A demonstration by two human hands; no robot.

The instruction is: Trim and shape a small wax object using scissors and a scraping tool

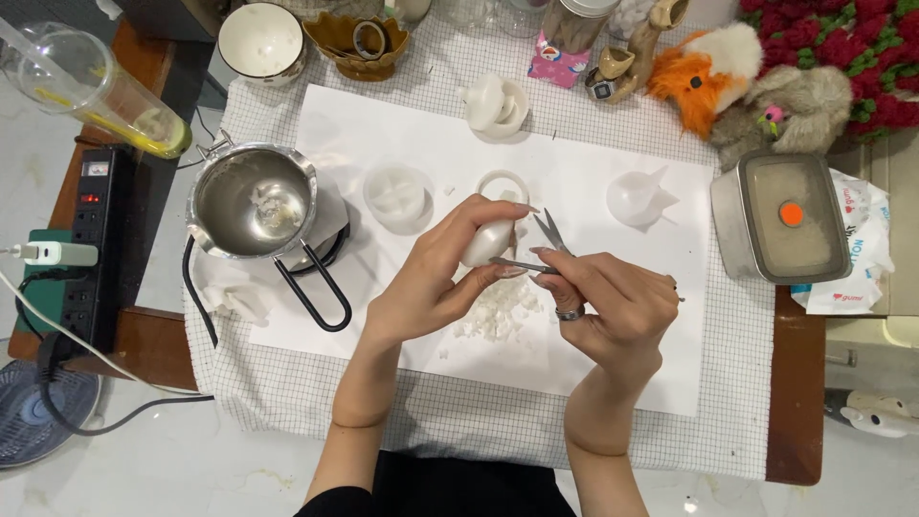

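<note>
Four white moulds [396, 196], one melting pot [254, 202], one scissors [541, 247], two bowls [260, 40]

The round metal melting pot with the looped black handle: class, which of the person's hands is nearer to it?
Left. The left hand, holding a white wax lump, sits just right of the metal melting pot. The right hand, holding small scissors, lies farther right, beyond the left.

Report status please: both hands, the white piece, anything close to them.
Left hand shut on white piece. Right hand shut on scissors, blades open at the piece. White shavings piled on paper sheet beneath. Metal pot left, apart.
</note>
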